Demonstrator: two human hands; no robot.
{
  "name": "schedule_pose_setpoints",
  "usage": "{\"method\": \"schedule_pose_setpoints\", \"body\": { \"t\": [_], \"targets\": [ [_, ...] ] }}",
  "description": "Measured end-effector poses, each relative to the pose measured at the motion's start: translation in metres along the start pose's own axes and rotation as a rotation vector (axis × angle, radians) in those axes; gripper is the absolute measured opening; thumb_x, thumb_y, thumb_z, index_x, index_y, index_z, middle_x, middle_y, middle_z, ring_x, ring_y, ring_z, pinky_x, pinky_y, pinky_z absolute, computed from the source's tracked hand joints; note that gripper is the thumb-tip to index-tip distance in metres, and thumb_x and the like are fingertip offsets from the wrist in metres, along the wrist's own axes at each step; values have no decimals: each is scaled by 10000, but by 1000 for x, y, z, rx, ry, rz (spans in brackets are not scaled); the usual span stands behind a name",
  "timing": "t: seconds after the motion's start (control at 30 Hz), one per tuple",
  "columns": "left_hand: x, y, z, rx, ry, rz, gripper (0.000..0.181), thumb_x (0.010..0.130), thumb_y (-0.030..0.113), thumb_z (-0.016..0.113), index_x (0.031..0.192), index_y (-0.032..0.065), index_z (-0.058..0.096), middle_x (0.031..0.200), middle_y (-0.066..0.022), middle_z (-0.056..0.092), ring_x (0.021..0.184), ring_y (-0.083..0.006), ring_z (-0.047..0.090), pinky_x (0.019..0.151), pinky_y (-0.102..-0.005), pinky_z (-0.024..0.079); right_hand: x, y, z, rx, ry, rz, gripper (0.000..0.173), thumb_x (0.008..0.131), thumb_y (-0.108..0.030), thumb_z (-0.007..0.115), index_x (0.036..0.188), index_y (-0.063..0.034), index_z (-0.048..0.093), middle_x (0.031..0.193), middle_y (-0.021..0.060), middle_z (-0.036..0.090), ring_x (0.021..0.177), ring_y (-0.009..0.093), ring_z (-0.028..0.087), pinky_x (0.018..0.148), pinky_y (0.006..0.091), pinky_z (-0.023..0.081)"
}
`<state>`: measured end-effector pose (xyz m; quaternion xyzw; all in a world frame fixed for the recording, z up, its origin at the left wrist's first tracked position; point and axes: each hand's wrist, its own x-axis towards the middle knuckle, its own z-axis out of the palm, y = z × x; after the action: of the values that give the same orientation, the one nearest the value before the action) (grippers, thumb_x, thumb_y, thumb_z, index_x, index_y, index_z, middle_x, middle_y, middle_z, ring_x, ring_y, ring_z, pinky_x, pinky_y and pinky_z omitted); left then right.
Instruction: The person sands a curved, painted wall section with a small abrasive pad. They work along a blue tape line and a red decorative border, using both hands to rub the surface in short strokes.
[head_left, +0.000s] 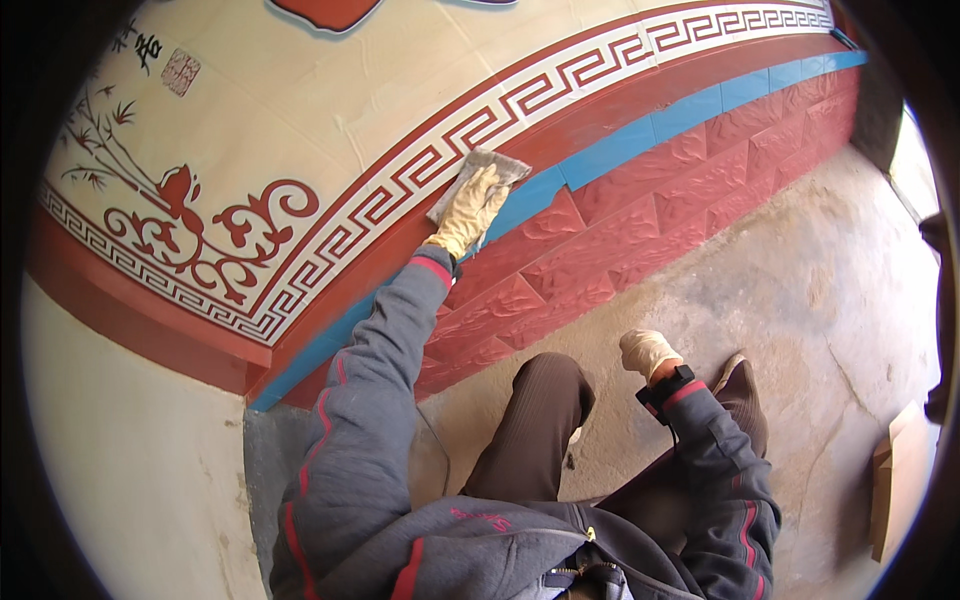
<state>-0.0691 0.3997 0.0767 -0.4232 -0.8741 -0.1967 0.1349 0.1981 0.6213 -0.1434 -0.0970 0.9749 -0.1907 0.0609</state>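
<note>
My left hand (471, 210), in a pale yellow glove, presses a grey cloth (491, 161) against the wall. The cloth lies on the red band, touching the lower edge of the white strip with a red fretwork border (420, 166). Just below runs a blue painted ledge (611, 154), above red embossed brick panels (622, 232). My right hand (646, 352), also gloved, is held closed above the concrete floor beside my knee, with a dark strap at the wrist. No object shows in it, though its palm side is hidden.
A cream mural panel (360, 82) with red scrollwork fills the upper left. Plain pale wall (127, 420) lies at the lower left. A cardboard piece (900, 480) stands on the concrete floor (810, 300) at the far right. A thin dark cable runs near my left elbow.
</note>
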Motion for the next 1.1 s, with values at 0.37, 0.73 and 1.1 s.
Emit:
{"method": "schedule_pose_setpoints", "body": {
  "t": [0.37,0.73,1.1],
  "targets": [
    [178,137,94,332,-287,224,777,889,659,502,1523,247,322,1618,-68,229,1499,-320,155,1209,-508,134,-12,0,-10,122,168,-48,121,682,-184,664,732,-88,718,768,146,691,756,340,683,634,425,541],
    [185,106,91,285,-246,97,878,870,715,467,1536,167,300,1617,-128,209,1498,-281,176,1209,-456,154,1,20,-15,119,-103,123,239,750,-246,610,874,-67,708,930,168,698,891,366,668,756,437,544],
    [0,3,-26,318,-240,5,748,941,576,508,1524,152,310,1600,-120,241,1478,-292,222,1189,-521,175,20,41,19,-42,-272,68,329,804,-293,595,972,-46,732,1025,185,704,990,360,666,838,442,535]
  ]
}}
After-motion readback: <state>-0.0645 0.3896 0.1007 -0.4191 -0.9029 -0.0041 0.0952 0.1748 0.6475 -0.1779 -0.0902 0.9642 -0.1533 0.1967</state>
